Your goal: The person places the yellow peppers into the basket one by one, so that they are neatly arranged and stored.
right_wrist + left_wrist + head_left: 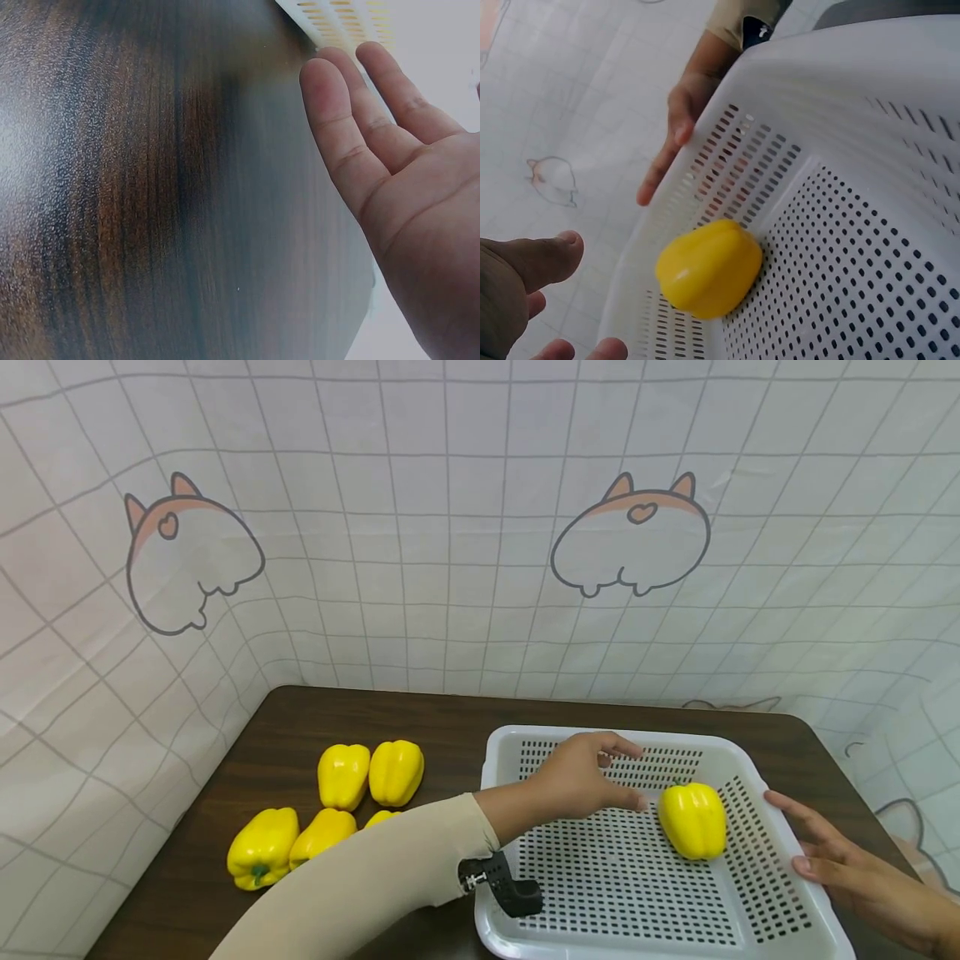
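Note:
A yellow bell pepper (pixel 692 821) lies in the white perforated plastic basket (pixel 622 948), close to its right wall. Over the basket, just left of that pepper, my left hand (pixel 581 777) is spread with thumb and fingers apart and holds nothing. In the left wrist view the same pepper (pixel 709 268) leans near the slotted wall, with the left thumb (pixel 544 260) well apart from it. My right hand (pixel 847 860) is at the basket's right rim, its straight fingers right against the outer side. The right wrist view shows its fingers (pixel 349 146) extended beside the basket's corner.
Several more yellow bell peppers (pixel 258 849) lie grouped on the left of the dark wooden table (pixel 450 714), partly hidden by my left sleeve (pixel 375 877). A white gridded cloth (pixel 465 527) hangs behind the table.

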A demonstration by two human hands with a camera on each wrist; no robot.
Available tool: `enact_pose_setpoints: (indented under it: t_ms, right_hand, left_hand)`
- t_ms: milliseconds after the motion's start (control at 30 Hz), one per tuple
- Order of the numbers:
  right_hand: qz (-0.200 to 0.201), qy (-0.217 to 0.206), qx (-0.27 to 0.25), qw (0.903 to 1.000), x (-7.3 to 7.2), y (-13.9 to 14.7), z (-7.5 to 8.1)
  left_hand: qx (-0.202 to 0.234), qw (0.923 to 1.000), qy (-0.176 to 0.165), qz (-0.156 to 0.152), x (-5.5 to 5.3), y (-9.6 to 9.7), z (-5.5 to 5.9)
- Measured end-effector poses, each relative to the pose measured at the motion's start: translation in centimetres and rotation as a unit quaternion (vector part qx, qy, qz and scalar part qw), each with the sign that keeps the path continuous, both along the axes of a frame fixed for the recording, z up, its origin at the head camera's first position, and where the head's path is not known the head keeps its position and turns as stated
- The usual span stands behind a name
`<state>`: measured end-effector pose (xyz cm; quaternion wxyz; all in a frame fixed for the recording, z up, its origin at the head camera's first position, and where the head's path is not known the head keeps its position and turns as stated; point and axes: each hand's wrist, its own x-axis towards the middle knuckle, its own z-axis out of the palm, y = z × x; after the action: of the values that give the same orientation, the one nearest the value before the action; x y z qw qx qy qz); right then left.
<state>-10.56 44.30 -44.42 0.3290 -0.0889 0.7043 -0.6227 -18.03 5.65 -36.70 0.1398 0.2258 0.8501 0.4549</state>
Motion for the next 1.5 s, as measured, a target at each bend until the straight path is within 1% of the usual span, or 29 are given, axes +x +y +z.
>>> enact_pose_setpoints:
  t_ms: [167, 300, 367, 500, 600, 767, 867, 967, 1100, 1233, 1367, 1433, 1500]
  right_hand:
    - [0.006, 0.003, -0.006, 1.0, -0.1, 0.1, 0.0]
    - [0.015, 0.008, -0.02, 0.9997, 0.0, 0.1, 0.0]
    - [0.016, 0.01, -0.022, 0.9996, 0.0, 0.1, 0.0]
    - [0.015, 0.006, -0.025, 0.9996, 0.0, 0.1, 0.0]
    - [0.016, -0.002, -0.036, 0.9992, -0.1, 0.1, -0.1]
    - [0.012, -0.008, -0.04, 0.9991, 0.0, 0.0, -0.2]
    - [0.01, -0.011, -0.042, 0.999, -0.1, 0.0, -0.2]
    - [0.011, -0.013, -0.049, 0.9986, 0.0, 0.0, -0.2]
    - [0.014, -0.012, -0.051, 0.9985, 0.0, 0.0, -0.1]
    - [0.01, -0.01, -0.038, 0.9992, 0.0, 0.0, -0.1]
    - [0.0, 0.0, -0.011, 0.9999, 0.0, -0.1, -0.1]
    - [-0.003, 0.004, -0.002, 1.0, 0.0, 0.0, -0.1]
    - [-0.004, 0.006, -0.002, 1.0, 0.1, 0.0, -0.2]
  left_hand:
    - [-0.012, 0.9998, 0.012, -0.013, 0.3, -1.2, -0.3]
    - [-0.005, 0.9993, 0.025, -0.027, 0.6, -2.6, -0.4]
    - [0.012, 0.9992, 0.015, -0.034, 0.7, -3.3, -0.5]
    - [0.048, 0.9978, -0.018, -0.042, 1.0, -4.9, -0.5]
    - [0.059, 0.997, -0.026, -0.043, 1.3, -6.1, -0.5]
    - [0.067, 0.9964, -0.015, -0.05, 1.5, -8.2, -0.5]
    - [0.067, 0.9963, 0.001, -0.054, 1.6, -9.3, -0.4]
    - [0.067, 0.9964, 0.009, -0.051, 1.6, -10.3, -0.3]
    - [0.069, 0.997, 0.004, -0.037, 1.6, -11.6, 0.0]
    - [0.083, 0.9963, 0.004, -0.023, 1.6, -12.9, 0.0]
    - [0.093, 0.9956, 0.006, -0.006, 1.6, -14.2, -0.1]
    - [0.096, 0.9954, -0.001, 0.005, 1.5, -14.8, -0.2]
    - [0.102, 0.9946, -0.015, 0.014, 1.4, -15.3, -0.3]
